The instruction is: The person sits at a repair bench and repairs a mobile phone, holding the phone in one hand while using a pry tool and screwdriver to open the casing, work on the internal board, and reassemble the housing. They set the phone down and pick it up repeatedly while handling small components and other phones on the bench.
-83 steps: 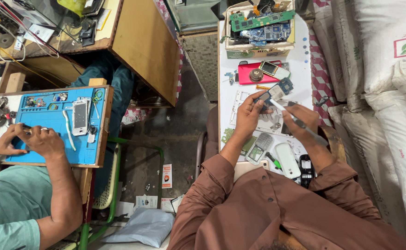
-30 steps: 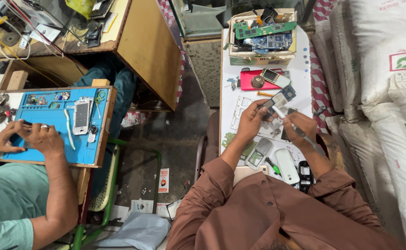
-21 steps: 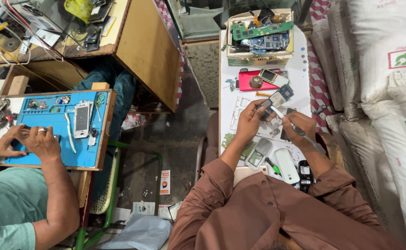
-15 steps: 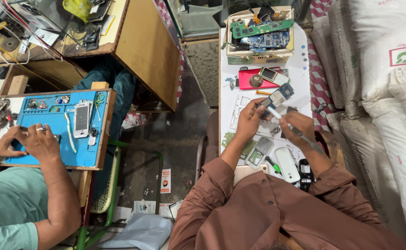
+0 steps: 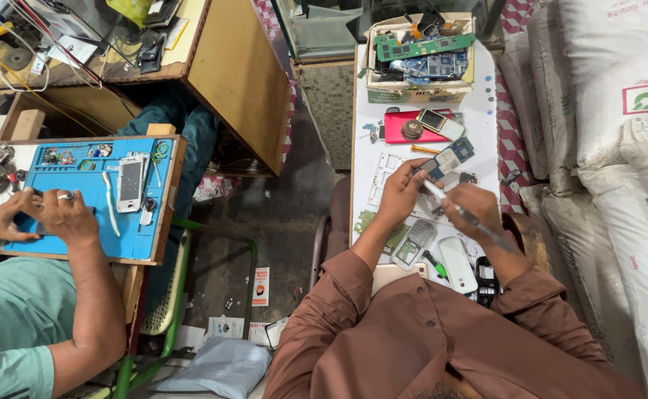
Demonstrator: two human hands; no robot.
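Note:
My left hand [image 5: 400, 196] grips the near end of a small blue-grey phone circuit board [image 5: 449, 157] over the white narrow table [image 5: 486, 96]. A thin grey tool [image 5: 466, 215] lies in my right hand [image 5: 476, 216], its tip pointing at the board beside my left fingers. Between my forearms lie a phone keypad frame [image 5: 415, 244], a white phone shell [image 5: 457, 264] and a black handset [image 5: 486, 281]. My sleeves are brown.
A cardboard box of circuit boards [image 5: 420, 55] stands at the table's far end, with a red phone cover [image 5: 401, 125] before it. White sacks [image 5: 605, 96] are stacked on the right. At left a co-worker's hands [image 5: 50, 214] rest on a blue mat [image 5: 95, 199] holding a phone [image 5: 129, 182].
My hands have drifted slightly up the table with the board and tool. The co-worker's hands stay on the blue mat.

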